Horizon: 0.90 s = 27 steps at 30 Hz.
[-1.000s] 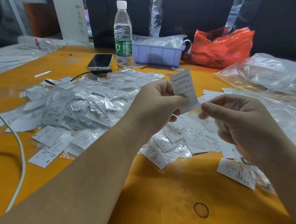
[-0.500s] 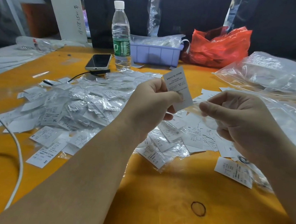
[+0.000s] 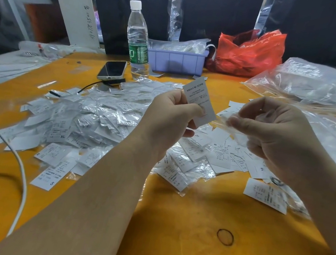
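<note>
Bright, even overhead light on orange desk point(image 3: 168, 245); bkgd dark. Soft shadow beside white cable point(image 3: 24, 183) at left. Glare on plastic-wrapped label pile point(image 3: 91, 117) & clear bags point(image 3: 317, 87). Right grip point(image 3: 279, 137) fingertips slightly motion-blurred. Wide-angle bend at edges.

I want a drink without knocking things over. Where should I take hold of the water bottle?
Grip the water bottle round its green-labelled middle, coming from the front left: it stands upright, the purple bin crowds its right side, and the phone lies flat and low on its left.
</note>
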Tool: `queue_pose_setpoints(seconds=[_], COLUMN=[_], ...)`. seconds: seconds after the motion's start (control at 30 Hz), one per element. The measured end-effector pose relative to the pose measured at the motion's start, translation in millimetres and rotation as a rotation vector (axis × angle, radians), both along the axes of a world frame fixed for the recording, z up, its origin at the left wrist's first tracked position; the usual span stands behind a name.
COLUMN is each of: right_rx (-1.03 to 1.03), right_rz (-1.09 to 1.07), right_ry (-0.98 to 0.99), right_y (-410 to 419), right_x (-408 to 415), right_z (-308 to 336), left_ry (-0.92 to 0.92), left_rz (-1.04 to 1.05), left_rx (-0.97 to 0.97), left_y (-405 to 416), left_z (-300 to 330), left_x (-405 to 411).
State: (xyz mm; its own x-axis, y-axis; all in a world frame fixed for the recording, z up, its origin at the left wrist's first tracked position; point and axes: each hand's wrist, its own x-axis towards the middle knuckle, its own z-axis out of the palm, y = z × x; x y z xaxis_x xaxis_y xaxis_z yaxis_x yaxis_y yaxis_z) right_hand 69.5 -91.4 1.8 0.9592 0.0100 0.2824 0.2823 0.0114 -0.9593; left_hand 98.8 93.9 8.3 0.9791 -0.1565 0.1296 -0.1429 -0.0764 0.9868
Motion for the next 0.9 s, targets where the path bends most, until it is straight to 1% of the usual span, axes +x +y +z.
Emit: queue_pose_setpoints(seconds=[0.13, 0.33, 0.57, 0.9], right_rx=[0.01, -0.017, -0.011, -0.026], right_rz=[-0.015, -0.039, -0.007, 0.027], right_ry=[0.001, -0.006, -0.016, -0.018], right_y=[0.7, 1.6, 0.4, 1.6], right_x=[0.1, 0.1, 1.1, 0.5], right_z=[-0.1, -0.9, -1.4, -1.0], left_ry=[0.006, 0.03, 0.036, 0.009], left_rz=[-0.011, -0.028, -0.041, -0.03], left_rx=[0.005, -0.055, -0.101, -0.031], left_y=[-0.8, 0.0, 0.5, -3.9], left_z=[-0.7, 0.1, 0.4, -2.0], left_x=[-0.3, 0.8, 1.0, -1.6])
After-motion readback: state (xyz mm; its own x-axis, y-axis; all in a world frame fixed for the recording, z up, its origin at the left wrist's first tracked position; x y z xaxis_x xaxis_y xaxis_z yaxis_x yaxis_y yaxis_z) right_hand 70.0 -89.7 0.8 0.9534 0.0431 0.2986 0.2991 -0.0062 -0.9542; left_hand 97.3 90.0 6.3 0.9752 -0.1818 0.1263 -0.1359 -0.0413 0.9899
